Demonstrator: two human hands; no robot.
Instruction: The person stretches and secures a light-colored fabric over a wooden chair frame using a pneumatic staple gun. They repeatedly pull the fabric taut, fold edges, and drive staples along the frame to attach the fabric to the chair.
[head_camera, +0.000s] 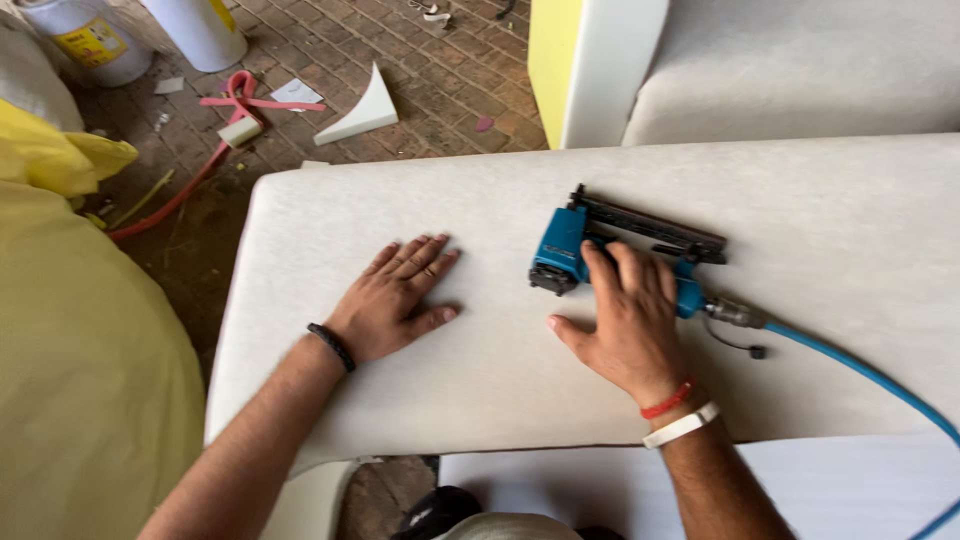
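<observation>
**Hands at rest on an upholstered panel, stapler under the right hand**

A pale fabric-covered cushion panel (480, 400) spans a brick floor (440, 90). Toward its far edge, right of centre, lies a blue pneumatic stapler (565, 245), its blue air hose (860, 375) trailing off the right edge. The right hand (625, 325) lies over the tool's handle, fingers draped loosely, not yet clenched. The left hand (395, 300) presses flat, fingers extended, near the panel's left end. Judged step: taking up the tool, which calls for a firm grasp.

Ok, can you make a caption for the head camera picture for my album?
Left hand flat on a pale padded panel, right hand resting on a blue air stapler with its blue hose.
</observation>
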